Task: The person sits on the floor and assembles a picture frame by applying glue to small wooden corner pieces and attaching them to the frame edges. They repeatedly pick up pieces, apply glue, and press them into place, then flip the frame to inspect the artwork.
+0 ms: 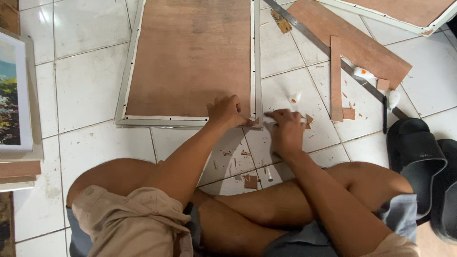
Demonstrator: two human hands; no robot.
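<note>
A picture frame [138, 123] lies face down on the white tile floor, its brown backing board [190, 57] up. My left hand [227, 112] presses down on the frame's near right corner. My right hand [287, 129] sits just right of that corner, fingers curled around a small pale object that I cannot make out. A small triangular wood piece [309, 120] lies by my right hand. I sit cross-legged, knees close below the frame.
Wood strips [336, 78], a long board [352, 40], a metal ruler [304, 29] and small glue tubes [363, 73] lie at right. Black sandals [419, 157] sit far right. A framed picture [14, 90] stands at left. Wood chips litter the tiles [250, 181].
</note>
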